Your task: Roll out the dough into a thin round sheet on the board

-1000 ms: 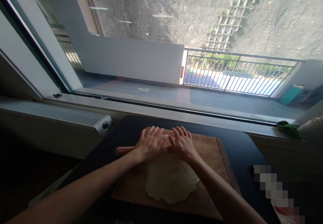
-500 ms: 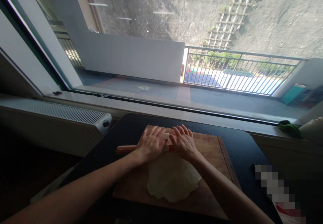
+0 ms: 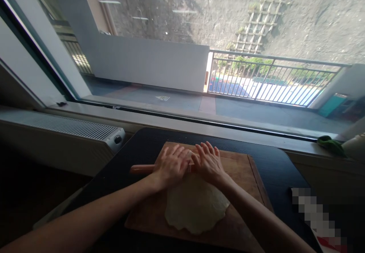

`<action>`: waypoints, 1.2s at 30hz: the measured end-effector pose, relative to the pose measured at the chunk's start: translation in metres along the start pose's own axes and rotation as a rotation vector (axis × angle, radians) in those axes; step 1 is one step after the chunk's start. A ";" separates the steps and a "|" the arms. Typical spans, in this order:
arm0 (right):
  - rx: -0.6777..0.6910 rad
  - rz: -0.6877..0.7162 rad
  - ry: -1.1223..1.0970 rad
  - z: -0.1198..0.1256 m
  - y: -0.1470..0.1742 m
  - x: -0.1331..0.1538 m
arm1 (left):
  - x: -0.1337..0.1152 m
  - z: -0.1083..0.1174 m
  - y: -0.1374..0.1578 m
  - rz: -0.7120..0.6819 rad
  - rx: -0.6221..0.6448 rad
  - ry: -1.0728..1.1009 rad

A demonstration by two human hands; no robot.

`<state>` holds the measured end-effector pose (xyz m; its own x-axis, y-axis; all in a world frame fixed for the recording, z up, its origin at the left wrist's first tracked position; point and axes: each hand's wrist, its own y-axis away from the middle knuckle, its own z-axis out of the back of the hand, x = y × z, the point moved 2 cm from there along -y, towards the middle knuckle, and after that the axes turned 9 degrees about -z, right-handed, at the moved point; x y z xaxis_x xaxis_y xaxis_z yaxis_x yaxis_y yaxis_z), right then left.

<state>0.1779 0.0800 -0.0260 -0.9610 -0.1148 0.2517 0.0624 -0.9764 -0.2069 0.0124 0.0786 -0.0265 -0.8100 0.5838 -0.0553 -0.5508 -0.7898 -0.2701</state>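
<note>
A wooden rolling pin [image 3: 142, 169] lies crosswise over the far part of a pale, flat sheet of dough [image 3: 196, 207]. My left hand [image 3: 172, 165] rests palm down on the pin, its fingers stretched forward over it. Beside it, my right hand [image 3: 209, 163] lies the same way, fingers extended and a little apart. Both hands hide the middle of the pin and its right end. Under the dough is a wooden cutting board [image 3: 236, 173]; the dough's uneven near edge spreads towards me.
The board sits on a black table [image 3: 273, 165] against a window sill [image 3: 182, 120]. A white radiator [image 3: 85, 131] stands at the left. To the right are a green cloth-like item [image 3: 330, 145] on the sill and a blurred-out packet [image 3: 313, 211] on the table.
My hands have shifted very slightly towards me on the rolling pin. The dough's near edge shows a little lower in view, and the camera has tilted slightly.
</note>
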 end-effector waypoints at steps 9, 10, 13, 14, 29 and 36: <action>0.085 -0.222 -0.013 -0.004 -0.057 -0.002 | 0.023 -0.003 -0.047 0.207 -0.004 -0.034; 0.083 -0.220 -0.015 -0.003 -0.056 -0.002 | 0.023 -0.003 -0.045 0.212 -0.012 -0.036; 0.047 -0.090 -0.002 -0.004 -0.022 -0.002 | 0.008 -0.002 -0.018 0.089 -0.030 -0.033; 0.018 -0.031 0.011 -0.003 -0.009 -0.001 | 0.003 -0.001 -0.008 0.031 -0.027 -0.024; -0.025 -0.013 0.008 -0.010 -0.018 -0.004 | 0.014 -0.014 -0.020 0.056 -0.015 -0.014; 0.046 -0.173 0.050 -0.004 -0.071 -0.007 | 0.038 -0.004 -0.071 0.203 -0.086 -0.039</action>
<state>0.1793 0.1512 -0.0173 -0.9705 0.0638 0.2323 -0.0938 -0.9883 -0.1205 0.0217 0.1577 -0.0135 -0.9106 0.4055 -0.0801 -0.3577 -0.8702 -0.3387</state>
